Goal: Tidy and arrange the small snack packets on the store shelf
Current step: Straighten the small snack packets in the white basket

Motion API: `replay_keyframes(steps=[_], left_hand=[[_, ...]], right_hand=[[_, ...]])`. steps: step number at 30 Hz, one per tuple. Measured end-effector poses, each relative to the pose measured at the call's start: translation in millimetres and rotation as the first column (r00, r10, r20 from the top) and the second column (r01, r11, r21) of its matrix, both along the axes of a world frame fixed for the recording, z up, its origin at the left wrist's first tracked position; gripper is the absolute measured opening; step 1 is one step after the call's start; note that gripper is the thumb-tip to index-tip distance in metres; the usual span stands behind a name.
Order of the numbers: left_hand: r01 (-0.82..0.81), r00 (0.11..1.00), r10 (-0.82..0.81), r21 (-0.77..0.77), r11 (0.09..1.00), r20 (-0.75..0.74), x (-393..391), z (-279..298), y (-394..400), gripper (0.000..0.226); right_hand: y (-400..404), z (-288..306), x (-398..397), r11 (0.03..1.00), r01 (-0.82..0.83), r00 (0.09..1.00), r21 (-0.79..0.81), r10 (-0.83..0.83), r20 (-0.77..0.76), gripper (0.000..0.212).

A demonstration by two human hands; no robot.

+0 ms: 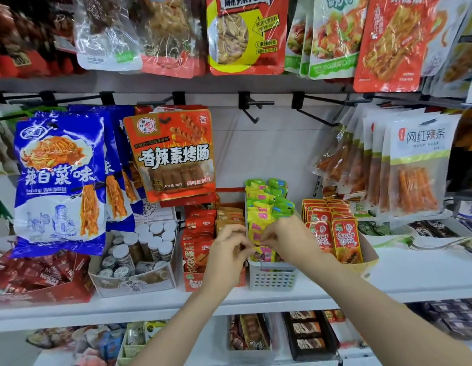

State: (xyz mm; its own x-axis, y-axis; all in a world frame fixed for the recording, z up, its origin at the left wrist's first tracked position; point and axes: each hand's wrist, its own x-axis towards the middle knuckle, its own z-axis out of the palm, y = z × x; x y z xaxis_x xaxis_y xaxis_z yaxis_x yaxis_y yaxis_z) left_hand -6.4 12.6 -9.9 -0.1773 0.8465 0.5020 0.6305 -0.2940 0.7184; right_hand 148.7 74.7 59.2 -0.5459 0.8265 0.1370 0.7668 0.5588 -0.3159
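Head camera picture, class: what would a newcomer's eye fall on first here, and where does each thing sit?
Two hands meet at the centre, the left hand and right hand pinching small yellow packets in a white basket on the shelf. To the left hangs a big blue bag, with an orange bag beside it. Red packets stand in a box right of the basket.

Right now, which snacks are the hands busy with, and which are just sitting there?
Busy with: left hand, right hand, yellow packets, white basket.

Just sitting there: blue bags, orange sausage bag, little jars, red packets.
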Motion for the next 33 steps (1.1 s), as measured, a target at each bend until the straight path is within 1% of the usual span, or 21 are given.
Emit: replay_keyframes(steps=[1,2,4,5,6,8,11,13,15,17,19,22,25,27,28,29,31,33], left_hand=[[0.009,1.000,-0.009,0.008,1.000,-0.019,-1,-1,0,0.012],[0.025,0.999,-0.025,0.010,1.000,-0.031,-2,-2,1,0.012],[0.062,0.997,-0.062,-0.004,0.998,-0.039,-3,-2,2,0.009],[0.076,0.997,-0.076,-0.013,0.997,-0.034,-4,-1,3,0.008],[0.085,0.996,-0.086,-0.025,0.996,-0.027,-4,0,4,0.008],[0.098,0.995,-0.099,-0.070,0.993,-0.015,-2,1,4,0.012],[0.090,0.995,-0.093,-0.091,0.992,-0.029,0,0,4,0.021],[0.084,0.996,-0.086,-0.091,0.992,-0.016,1,0,3,0.020],[0.081,0.997,-0.082,-0.100,0.992,-0.002,0,2,3,0.017],[0.084,0.996,-0.083,-0.126,0.988,0.007,-1,3,2,0.015],[0.091,0.996,-0.091,-0.142,0.986,0.005,-2,4,2,0.015],[0.097,0.995,-0.098,-0.178,0.979,0.002,-2,6,1,0.018],[0.099,0.995,-0.098,-0.216,0.971,0.017,1,9,2,0.020],[0.119,0.993,-0.109,-0.264,0.957,0.054,1,12,2,0.014],[0.138,0.989,-0.114,-0.287,0.948,0.097,0,15,1,0.009],[0.166,0.976,-0.114,-0.303,0.938,0.183,0,18,-1,0.007],[0.204,0.920,-0.078,-0.299,0.932,0.383,0,30,-5,0.021],[0.227,0.879,-0.079,-0.267,0.937,0.470,2,47,-9,0.024]], right_hand=[[1,-2,-2,1.000,-0.008,1.000,-0.018,0.009,0.017,0.014],[3,0,-1,0.999,-0.012,1.000,-0.053,0.012,0.000,0.013],[11,11,9,0.994,0.008,0.995,-0.112,-0.019,-0.100,0.015],[15,17,16,0.994,0.029,0.988,-0.107,-0.045,-0.147,0.016],[19,22,22,0.995,0.045,0.985,-0.084,-0.058,-0.160,0.015],[23,22,26,0.998,0.037,0.993,-0.055,-0.043,-0.109,0.012],[22,12,17,0.997,0.011,0.999,-0.074,-0.015,-0.052,0.021],[24,6,11,0.999,0.010,1.000,-0.051,-0.011,-0.020,0.026],[25,2,5,1.000,0.015,1.000,-0.003,-0.015,-0.006,0.024],[24,1,0,0.999,0.009,1.000,0.037,-0.008,-0.030,0.019],[25,5,0,0.998,0.019,0.992,0.061,-0.012,-0.122,0.016],[31,30,15,0.993,0.102,0.950,0.058,-0.080,-0.303,0.013],[32,60,30,0.974,0.225,0.824,0.038,-0.169,-0.540,0.008],[28,78,36,0.962,0.257,0.784,0.094,-0.150,-0.603,0.007],[26,86,39,0.960,0.255,0.771,0.113,-0.132,-0.624,0.009],[24,94,42,0.963,0.247,0.751,0.109,-0.119,-0.650,0.011],[22,109,49,0.974,0.220,0.695,0.044,-0.125,-0.708,0.016],[19,120,53,0.981,0.191,0.659,-0.040,-0.158,-0.735,0.020]])
